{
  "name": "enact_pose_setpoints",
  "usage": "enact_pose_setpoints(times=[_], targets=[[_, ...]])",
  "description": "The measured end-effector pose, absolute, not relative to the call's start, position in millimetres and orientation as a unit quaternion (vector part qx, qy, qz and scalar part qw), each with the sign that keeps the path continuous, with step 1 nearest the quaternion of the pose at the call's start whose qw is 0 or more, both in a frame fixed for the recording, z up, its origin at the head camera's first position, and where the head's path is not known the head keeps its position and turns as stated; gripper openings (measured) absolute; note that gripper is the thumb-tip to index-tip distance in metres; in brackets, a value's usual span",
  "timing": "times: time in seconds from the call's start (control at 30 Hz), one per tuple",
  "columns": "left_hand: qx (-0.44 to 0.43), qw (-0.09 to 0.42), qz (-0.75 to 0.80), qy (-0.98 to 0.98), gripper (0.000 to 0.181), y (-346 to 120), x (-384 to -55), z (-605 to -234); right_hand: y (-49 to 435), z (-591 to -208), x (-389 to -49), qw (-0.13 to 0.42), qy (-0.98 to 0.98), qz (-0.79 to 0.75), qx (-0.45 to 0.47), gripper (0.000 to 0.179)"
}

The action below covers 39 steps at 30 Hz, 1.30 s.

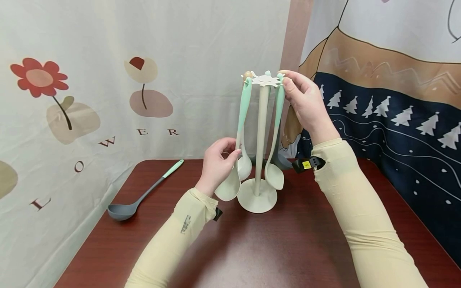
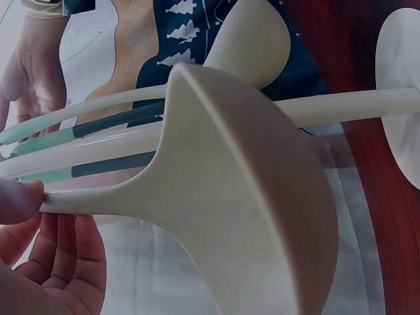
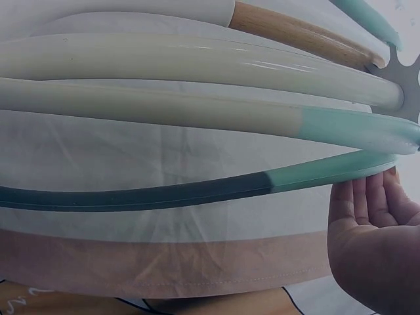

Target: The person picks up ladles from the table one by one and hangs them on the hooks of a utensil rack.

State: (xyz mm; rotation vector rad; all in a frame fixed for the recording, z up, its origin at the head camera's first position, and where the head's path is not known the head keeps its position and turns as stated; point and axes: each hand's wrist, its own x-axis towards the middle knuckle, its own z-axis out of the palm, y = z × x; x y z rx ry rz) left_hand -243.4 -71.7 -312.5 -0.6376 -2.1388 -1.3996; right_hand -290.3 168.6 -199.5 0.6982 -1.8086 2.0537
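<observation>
A cream utensil rack [image 1: 262, 132] stands upright on a round base, with several utensils hanging from its top. My left hand [image 1: 217, 162] pinches the cream neck of a soup ladle [image 2: 216, 177]; the ladle's mint handle reaches up to a hook at the rack's left. High on the other side, my right hand [image 1: 306, 98] holds the rack's top edge between thumb and fingers. In the right wrist view its fingertips are right at the mint end of a grey utensil [image 3: 197, 194]. Beside it hangs a cream spoon [image 1: 274, 176] with a mint handle.
A grey ladle [image 1: 124, 211] with a mint handle lies on the dark red table [image 1: 234, 248] at the left. Behind the cream ladle hangs a white spoon [image 1: 245, 165], wooden-handled in the right wrist view. Printed cloths [image 1: 201, 80] hang behind the table.
</observation>
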Motion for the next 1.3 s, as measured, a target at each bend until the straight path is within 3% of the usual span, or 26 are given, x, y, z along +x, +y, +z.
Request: enact_pose_setpoints(times=[0.53, 1.0, 1.3], targets=[[-0.234, 0.207, -0.518, -0.796, 0.013, -71, -243, -314, 167, -199, -289, 0.157, -0.635, 0.717, 0.243, 0.033], [-0.193, 0.223, -0.435, -0.851, 0.032, -115, -263, -339, 169, -200, -291, 0.160, -0.635, 0.714, 0.248, 0.034], [-0.140, 0.183, -0.421, -0.877, 0.053, -147, -275, -361, 169, -200, -291, 0.160, -0.632, 0.717, 0.248, 0.033]])
